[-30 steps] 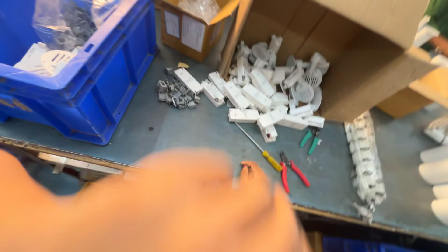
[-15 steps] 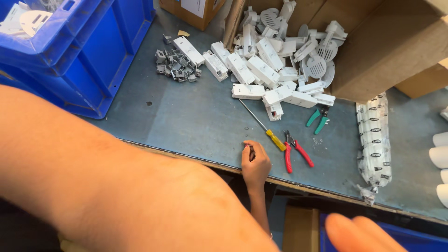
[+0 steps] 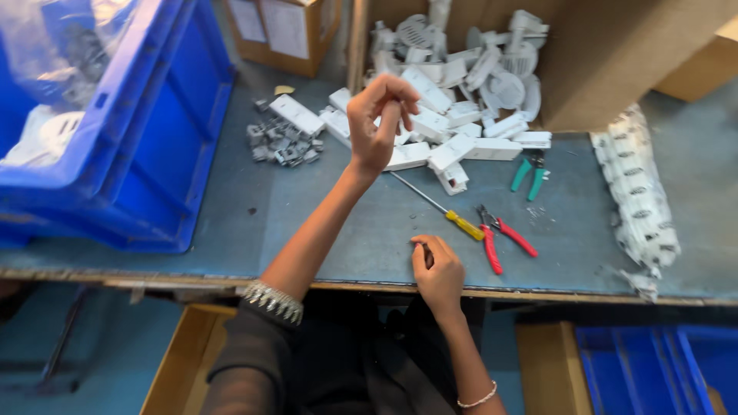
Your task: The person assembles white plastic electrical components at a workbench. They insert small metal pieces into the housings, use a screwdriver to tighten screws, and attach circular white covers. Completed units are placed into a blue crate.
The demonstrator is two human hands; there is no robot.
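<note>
My left hand (image 3: 378, 123) is raised over the blue-grey table (image 3: 200, 223), fingers loosely curled, just above the near edge of a pile of white plastic parts (image 3: 461, 100). Nothing shows in it. My right hand (image 3: 440, 270) rests at the table's front edge and pinches a small dark part (image 3: 422, 248) between thumb and forefinger. A yellow-handled screwdriver (image 3: 465, 224) lies just beyond that hand, red-handled pliers (image 3: 503, 238) beside it.
Green-handled cutters (image 3: 530, 177) lie right of the pile. A heap of small grey metal pieces (image 3: 280, 142) sits to the left, by a big blue crate (image 3: 131, 154). A large cardboard box (image 3: 615, 61) stands behind, and a bagged strip of white parts (image 3: 638, 192) lies at the right.
My left arm, close and blurred before the camera earlier, has stretched out over the table to the white parts. My right hand has stayed at the front edge.
</note>
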